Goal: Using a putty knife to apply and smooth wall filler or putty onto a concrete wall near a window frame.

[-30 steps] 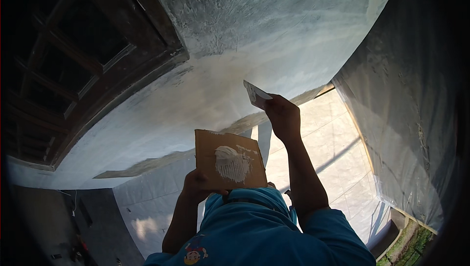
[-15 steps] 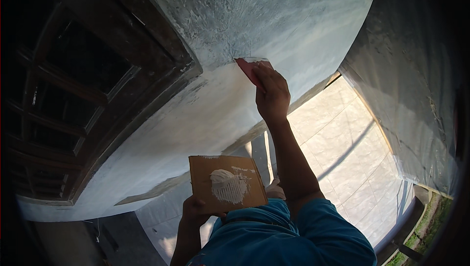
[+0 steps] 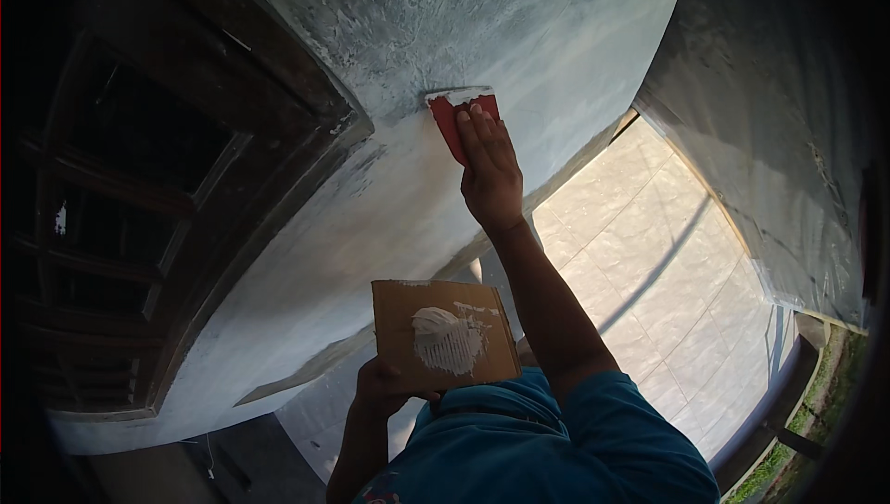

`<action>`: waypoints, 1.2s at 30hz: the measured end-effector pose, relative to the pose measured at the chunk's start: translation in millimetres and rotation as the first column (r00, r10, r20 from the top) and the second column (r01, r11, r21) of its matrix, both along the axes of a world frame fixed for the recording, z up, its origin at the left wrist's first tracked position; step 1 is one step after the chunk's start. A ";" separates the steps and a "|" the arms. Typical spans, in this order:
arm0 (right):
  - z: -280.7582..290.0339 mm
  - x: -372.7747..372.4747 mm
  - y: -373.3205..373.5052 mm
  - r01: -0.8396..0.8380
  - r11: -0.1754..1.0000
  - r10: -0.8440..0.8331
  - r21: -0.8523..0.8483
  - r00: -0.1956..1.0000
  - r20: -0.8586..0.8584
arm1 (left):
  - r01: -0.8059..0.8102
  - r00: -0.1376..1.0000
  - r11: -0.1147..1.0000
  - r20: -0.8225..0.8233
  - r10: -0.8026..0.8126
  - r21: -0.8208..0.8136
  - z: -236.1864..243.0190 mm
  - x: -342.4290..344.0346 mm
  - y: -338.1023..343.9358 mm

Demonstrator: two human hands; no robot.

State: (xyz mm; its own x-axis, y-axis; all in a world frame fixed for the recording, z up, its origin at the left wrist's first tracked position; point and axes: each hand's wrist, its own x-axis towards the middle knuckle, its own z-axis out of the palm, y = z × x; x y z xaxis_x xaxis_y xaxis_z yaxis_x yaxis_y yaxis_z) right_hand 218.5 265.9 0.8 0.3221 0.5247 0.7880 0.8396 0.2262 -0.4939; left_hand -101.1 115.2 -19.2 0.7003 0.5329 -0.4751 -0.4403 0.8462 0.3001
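Observation:
My right hand [image 3: 494,170] presses a red scraper [image 3: 449,120] against the grey-white plastered wall [image 3: 399,216]. White putty coats the scraper's far edge, and my fingers lie along its face. Lower down, my left hand [image 3: 383,390] grips a brown cardboard sheet [image 3: 397,318] by its near left corner. On that sheet sits a smeared mound of white putty [image 3: 445,342] with ridged marks across it. The putty-covered board is held in front of my body, apart from the wall.
A dark wooden window frame [image 3: 269,165] with glass panes borders the wall on the left. At the right, sunlit pale floor tiles [image 3: 640,254] lie below, beside a grey wall [image 3: 751,133]. Grass [image 3: 765,472] shows at the lower right.
My right hand has moved left and slightly up along the wall with the scraper, whose red face now shows more. The cardboard has shifted slightly right and up in the picture.

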 end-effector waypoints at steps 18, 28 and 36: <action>-65.0 -47.3 -18.5 -0.148 0.981 0.158 -0.128 0.985 0.073 | 0.046 0.993 0.997 0.102 -0.052 0.065 -0.4 -0.1 0.2; -4.2 -55.8 8.0 -0.054 0.998 0.057 -0.028 0.991 0.124 | 0.025 0.998 0.999 0.058 -0.022 -0.039 -11.3 -8.4 -6.1; -17.0 -46.9 -35.9 -0.123 0.989 0.126 -0.081 0.992 0.031 | -0.007 0.999 1.000 0.041 0.008 -0.028 -8.5 -14.6 -4.6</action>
